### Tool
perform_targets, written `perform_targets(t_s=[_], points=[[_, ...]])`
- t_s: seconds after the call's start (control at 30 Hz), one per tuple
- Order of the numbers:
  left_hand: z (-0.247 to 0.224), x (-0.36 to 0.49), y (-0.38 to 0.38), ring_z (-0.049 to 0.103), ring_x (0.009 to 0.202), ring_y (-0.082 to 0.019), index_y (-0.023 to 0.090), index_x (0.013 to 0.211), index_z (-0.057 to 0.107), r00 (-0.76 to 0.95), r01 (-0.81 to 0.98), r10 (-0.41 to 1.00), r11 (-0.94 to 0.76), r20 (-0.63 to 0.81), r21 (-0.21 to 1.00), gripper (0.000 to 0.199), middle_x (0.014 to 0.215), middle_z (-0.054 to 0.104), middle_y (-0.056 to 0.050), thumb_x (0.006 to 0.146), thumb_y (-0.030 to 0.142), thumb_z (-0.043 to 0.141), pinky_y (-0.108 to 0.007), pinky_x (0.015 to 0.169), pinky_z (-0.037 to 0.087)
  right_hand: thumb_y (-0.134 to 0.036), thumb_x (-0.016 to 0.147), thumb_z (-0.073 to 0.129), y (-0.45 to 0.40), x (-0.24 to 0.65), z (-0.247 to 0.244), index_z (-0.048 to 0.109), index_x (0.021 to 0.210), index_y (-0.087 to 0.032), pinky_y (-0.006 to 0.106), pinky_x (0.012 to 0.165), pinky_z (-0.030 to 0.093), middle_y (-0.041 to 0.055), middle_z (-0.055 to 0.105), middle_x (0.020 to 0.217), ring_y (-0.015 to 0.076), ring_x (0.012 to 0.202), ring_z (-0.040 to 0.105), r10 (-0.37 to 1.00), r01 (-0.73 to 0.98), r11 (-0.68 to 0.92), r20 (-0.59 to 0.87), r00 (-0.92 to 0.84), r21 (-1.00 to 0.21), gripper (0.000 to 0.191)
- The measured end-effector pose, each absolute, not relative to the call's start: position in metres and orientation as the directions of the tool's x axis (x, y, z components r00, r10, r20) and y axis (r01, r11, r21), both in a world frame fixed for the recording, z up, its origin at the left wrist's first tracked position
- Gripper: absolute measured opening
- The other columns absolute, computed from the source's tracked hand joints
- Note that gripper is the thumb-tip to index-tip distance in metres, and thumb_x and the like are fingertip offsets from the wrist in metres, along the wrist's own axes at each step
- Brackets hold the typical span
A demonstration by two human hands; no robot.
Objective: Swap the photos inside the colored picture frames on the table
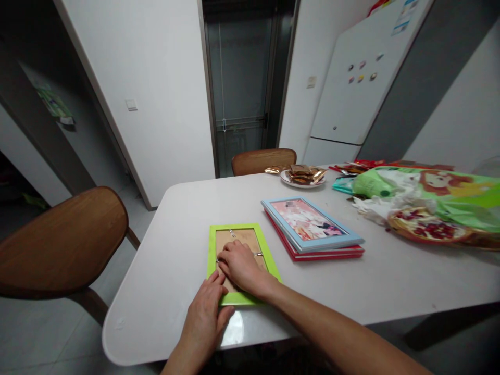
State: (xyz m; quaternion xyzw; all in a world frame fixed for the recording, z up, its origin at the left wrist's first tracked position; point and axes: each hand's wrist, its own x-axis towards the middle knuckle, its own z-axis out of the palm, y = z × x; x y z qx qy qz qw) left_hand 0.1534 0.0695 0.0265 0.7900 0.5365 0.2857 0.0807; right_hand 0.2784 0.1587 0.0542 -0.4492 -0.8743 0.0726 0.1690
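The green photo frame [217, 299] lies back up on the white desk [164, 323]. The right hand [242, 264] presses curled fingers on its backing; the left hand [207, 304], loosely spread, touches its near-left edge.

White rectangular tabletop [156, 291]: left end unobstructed to its rounded near-left corner. Right of centre, stacked blue and red picture frames [312, 229] obstruct; crumpled green printed bag [464, 192] blocks right edge.

Green frame [238, 299] face-down on tbl, brown back w/ metal clips.
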Motion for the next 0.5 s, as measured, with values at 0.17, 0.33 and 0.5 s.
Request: perform_targets(t_s=[0.17,0.33,0.5], points=[[0.028,0.154,0.069,0.044,0.112,-0.023,0.017,0.087,0.055,0.251,0.797,0.893,-0.409,0.373,0.444,0.019,0.116,0.053,-0.011,0.068,0.015,0.055,-0.042,0.090,0.042,-0.023,0.080,0.041,0.168,0.267,0.049,0.061,0.081,-0.015,0.031,0.072,0.033,0.0092,0.057,0.086,0.0206,0.087,0.045,0.842,0.818,0.531,0.239,-0.483,-0.220,0.021],[0.027,0.154,0.069,0.044,0.112,-0.025,0.016,0.088,0.055,0.254,0.815,0.899,-0.398,0.356,0.422,0.019,0.116,0.053,-0.012,0.069,0.015,0.054,-0.044,0.090,0.042,-0.021,0.078,0.043,0.171,0.293,0.054,0.060,0.093,-0.017,0.029,0.078,0.033,0.0074,0.058,0.091,0.0176,0.089,0.047,0.814,0.756,0.580,0.263,-0.518,-0.303,0.023],[0.027,0.153,0.068,0.043,0.113,-0.024,0.016,0.093,0.054,0.248,0.809,0.903,-0.392,0.350,0.438,0.024,0.117,0.052,-0.011,0.069,0.015,0.055,-0.043,0.091,0.041,-0.011,0.069,0.047,0.176,0.340,0.056,0.063,0.082,-0.015,0.026,0.077,0.033,0.0086,0.058,0.089,0.0179,0.086,0.046,0.858,0.820,0.512,0.204,-0.471,-0.258,0.021]])
